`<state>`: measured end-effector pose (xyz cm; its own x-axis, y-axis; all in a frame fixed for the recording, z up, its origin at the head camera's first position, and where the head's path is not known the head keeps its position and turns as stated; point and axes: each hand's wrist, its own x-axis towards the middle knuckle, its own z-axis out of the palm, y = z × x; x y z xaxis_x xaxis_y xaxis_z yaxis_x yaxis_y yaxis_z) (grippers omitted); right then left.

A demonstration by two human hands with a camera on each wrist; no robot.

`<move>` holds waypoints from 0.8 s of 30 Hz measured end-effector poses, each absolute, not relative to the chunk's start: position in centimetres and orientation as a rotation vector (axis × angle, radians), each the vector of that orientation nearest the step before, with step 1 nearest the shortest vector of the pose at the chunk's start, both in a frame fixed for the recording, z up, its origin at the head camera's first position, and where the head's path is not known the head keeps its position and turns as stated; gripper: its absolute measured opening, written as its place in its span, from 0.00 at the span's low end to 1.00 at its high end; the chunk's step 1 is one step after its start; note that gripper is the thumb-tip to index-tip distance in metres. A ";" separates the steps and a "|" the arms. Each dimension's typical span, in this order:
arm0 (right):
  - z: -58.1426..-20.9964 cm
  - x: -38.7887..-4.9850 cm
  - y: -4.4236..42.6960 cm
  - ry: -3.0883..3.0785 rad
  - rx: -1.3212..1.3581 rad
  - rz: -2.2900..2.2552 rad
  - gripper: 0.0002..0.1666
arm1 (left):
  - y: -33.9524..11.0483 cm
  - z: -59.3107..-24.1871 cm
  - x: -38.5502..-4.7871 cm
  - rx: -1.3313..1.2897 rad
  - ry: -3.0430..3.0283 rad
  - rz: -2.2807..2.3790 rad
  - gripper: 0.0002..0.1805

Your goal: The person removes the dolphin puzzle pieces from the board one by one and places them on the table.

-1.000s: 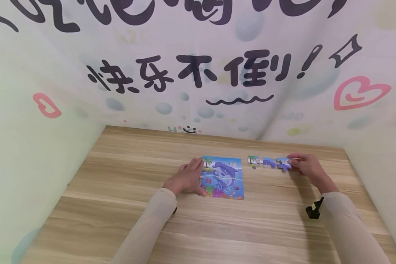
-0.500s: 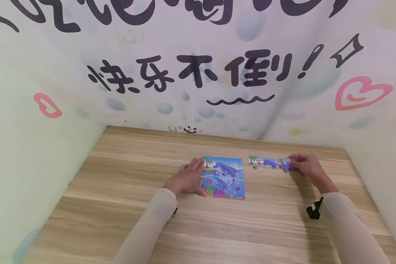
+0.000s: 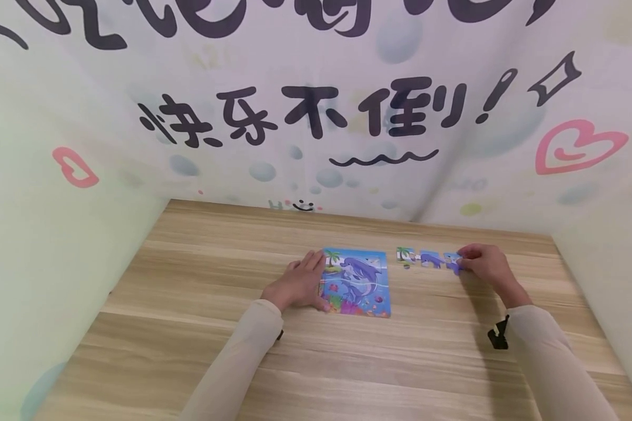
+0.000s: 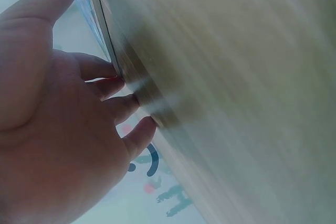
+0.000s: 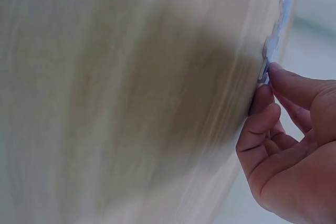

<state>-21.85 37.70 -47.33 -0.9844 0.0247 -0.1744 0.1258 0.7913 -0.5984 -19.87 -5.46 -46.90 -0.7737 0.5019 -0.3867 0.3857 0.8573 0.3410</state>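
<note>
A square dolphin jigsaw puzzle [image 3: 357, 283] lies flat in its frame at mid-table. My left hand [image 3: 297, 283] rests at its left edge, fingers stretched out along the border; in the left wrist view the hand [image 4: 68, 114] touches the frame's edge and the tabletop. To the right of the puzzle, a row of loose pieces lies on the wood: a palm-tree piece [image 3: 404, 255], a dolphin piece [image 3: 429, 259] and a blue-purple puzzle piece [image 3: 451, 261]. My right hand [image 3: 490, 266] pinches this last piece at its right side, thumb over it. Part of the piece is hidden by fingers.
The wooden table [image 3: 200, 280] meets a printed wall cloth [image 3: 232, 181] just behind the pieces. Pale walls stand close at the left and right. A small black device [image 3: 499, 334] hangs at the right wrist.
My right thumb and fingers have shifted slightly left, further over the edge of the rightmost piece. The left hand and the framed puzzle stay where they were.
</note>
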 end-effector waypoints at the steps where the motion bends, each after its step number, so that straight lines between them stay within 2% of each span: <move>1: -47.4 -21.9 37.7 2.831 0.110 -0.949 0.19 | -5.5 -46.9 -19.9 0.651 2.556 0.336 0.64; 24: -47.3 -21.6 37.5 2.826 0.079 -0.959 0.19 | -5.5 -46.8 -19.9 0.641 2.541 0.371 0.64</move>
<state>-21.57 37.46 -47.33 -0.9864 -0.0001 -0.1641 0.0997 0.7936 -0.6002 -19.86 -5.51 -46.76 -0.7695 0.5041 -0.3921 0.3707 0.8525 0.3685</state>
